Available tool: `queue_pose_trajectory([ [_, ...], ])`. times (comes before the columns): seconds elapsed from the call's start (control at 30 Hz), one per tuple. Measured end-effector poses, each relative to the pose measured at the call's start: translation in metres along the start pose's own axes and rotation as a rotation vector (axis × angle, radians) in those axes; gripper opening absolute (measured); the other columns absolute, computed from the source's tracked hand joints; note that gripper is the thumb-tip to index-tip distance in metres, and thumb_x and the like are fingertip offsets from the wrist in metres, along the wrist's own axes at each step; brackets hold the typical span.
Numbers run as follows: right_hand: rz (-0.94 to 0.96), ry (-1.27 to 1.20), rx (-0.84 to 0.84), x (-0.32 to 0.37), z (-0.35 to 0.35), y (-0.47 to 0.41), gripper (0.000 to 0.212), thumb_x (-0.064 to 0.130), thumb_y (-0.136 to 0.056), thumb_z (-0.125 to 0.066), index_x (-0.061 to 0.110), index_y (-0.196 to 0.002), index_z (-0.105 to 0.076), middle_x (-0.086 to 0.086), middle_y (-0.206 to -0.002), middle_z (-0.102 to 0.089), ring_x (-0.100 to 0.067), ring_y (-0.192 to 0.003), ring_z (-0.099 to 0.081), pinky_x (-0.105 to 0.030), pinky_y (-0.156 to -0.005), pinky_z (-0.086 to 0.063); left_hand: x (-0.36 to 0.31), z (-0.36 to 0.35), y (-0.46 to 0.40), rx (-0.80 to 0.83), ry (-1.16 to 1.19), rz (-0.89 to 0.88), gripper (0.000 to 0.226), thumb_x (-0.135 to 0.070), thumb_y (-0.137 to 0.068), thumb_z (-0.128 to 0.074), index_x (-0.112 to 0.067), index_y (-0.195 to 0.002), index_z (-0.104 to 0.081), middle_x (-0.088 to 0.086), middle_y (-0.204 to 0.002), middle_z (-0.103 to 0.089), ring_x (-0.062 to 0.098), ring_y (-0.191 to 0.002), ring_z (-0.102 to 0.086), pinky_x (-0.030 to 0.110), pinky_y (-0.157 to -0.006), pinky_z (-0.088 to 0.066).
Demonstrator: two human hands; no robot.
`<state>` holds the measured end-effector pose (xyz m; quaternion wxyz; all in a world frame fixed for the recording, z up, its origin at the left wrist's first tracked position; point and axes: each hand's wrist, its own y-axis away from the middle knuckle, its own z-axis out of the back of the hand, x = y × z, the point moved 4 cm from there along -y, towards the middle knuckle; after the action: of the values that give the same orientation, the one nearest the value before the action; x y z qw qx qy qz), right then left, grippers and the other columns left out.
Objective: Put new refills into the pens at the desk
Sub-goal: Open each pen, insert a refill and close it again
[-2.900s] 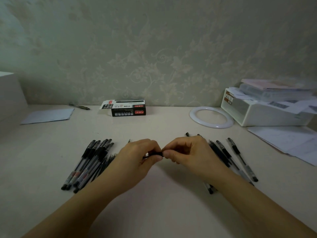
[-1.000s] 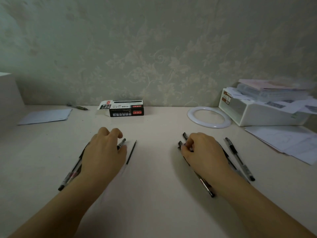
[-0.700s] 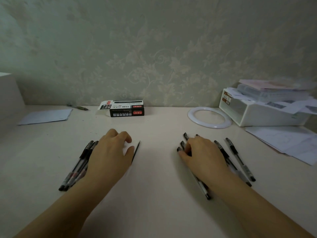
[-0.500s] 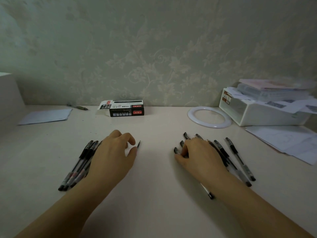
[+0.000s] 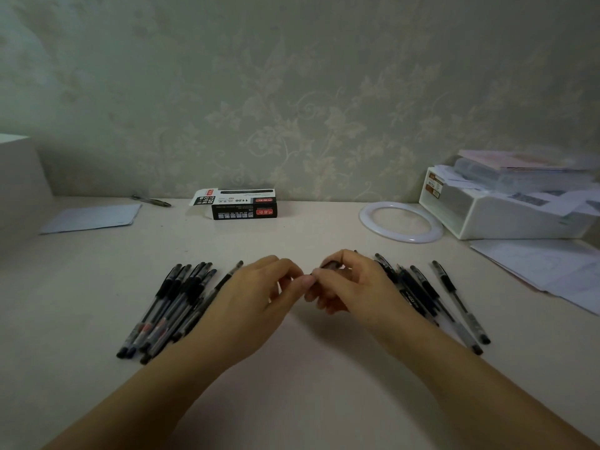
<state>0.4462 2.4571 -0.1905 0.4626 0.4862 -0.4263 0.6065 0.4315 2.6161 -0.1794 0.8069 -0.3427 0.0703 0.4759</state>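
Note:
My two hands meet above the middle of the desk. My right hand (image 5: 354, 287) grips a dark pen (image 5: 328, 266), of which only a short end shows above the fingers. My left hand (image 5: 259, 297) has its fingertips curled in against that end and pinches it; the contact itself is mostly hidden. A pile of several black pens (image 5: 168, 306) lies to the left of my left hand, with one thin pen or refill (image 5: 232, 271) at its right side. Several more black pens (image 5: 431, 293) lie fanned out to the right of my right hand.
A black and white refill box (image 5: 242, 204) stands open at the back by the wall. A white ring (image 5: 401, 222) and a white box (image 5: 506, 219) under stacked papers are back right. Loose sheets (image 5: 535, 267) lie right, a paper (image 5: 91, 217) and a pen (image 5: 151, 200) back left.
Both hands have left the two pen groups and come together at the centre. My right hand has lifted a pen from the right group, and my left hand now pinches its end.

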Motion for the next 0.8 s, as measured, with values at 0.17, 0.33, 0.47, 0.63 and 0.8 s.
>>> queue_pose_trajectory([
  [0.17, 0.014, -0.031, 0.047, -0.005, -0.002, 0.000, 0.010, 0.016, -0.094, -0.064, 0.007, -0.098, -0.065, -0.009, -0.080, -0.075, -0.015, -0.068, -0.070, -0.021, -0.064, -0.055, 0.000, -0.007, 0.000, 0.075, 0.002, -0.025, 0.031, -0.049, -0.094, -0.038, -0.030, -0.099, -0.063, -0.018, -0.079, -0.058, 0.001, -0.075, -0.054, 0.013, -0.062, -0.038],
  [0.33, 0.057, 0.049, 0.024, -0.007, 0.001, -0.002, 0.012, 0.020, -0.095, -0.064, 0.009, -0.096, -0.069, -0.003, -0.075, -0.074, -0.011, -0.066, -0.066, -0.018, -0.063, -0.053, 0.000, -0.008, 0.002, 0.092, -0.053, -0.040, 0.016, -0.033, -0.098, -0.045, -0.027, -0.098, -0.060, -0.014, -0.079, -0.055, 0.002, -0.072, -0.050, 0.015, -0.060, -0.035],
  [0.47, 0.079, 0.048, 0.033, -0.006, -0.001, -0.002, 0.012, 0.017, -0.094, -0.065, 0.006, -0.096, -0.068, -0.002, -0.071, -0.072, -0.010, -0.062, -0.065, -0.018, -0.061, -0.053, -0.002, -0.009, 0.002, 0.107, -0.019, -0.027, 0.014, -0.032, -0.098, -0.046, -0.027, -0.088, -0.053, -0.013, -0.064, -0.048, 0.002, -0.063, -0.048, 0.015, -0.054, -0.033],
  [0.63, 0.132, 0.015, 0.031, 0.001, -0.002, 0.001, 0.016, 0.017, -0.092, -0.066, 0.000, -0.091, -0.067, -0.002, -0.065, -0.069, -0.010, -0.056, -0.060, -0.018, -0.056, -0.049, -0.002, -0.002, 0.002, 0.087, -0.016, -0.049, 0.021, -0.049, -0.093, -0.038, -0.033, -0.083, -0.047, -0.004, -0.057, -0.048, 0.014, -0.053, -0.045, 0.027, -0.047, -0.034],
  [0.8, 0.169, -0.006, 0.015, 0.006, 0.000, 0.003, 0.017, 0.018, -0.091, -0.067, 0.001, -0.090, -0.067, -0.004, -0.065, -0.069, -0.009, -0.055, -0.058, -0.018, -0.056, -0.048, -0.004, 0.003, 0.002, 0.044, -0.023, -0.052, 0.024, -0.055, -0.093, -0.037, -0.037, -0.088, -0.052, -0.008, -0.058, -0.050, 0.011, -0.050, -0.046, 0.025, -0.044, -0.035],
])
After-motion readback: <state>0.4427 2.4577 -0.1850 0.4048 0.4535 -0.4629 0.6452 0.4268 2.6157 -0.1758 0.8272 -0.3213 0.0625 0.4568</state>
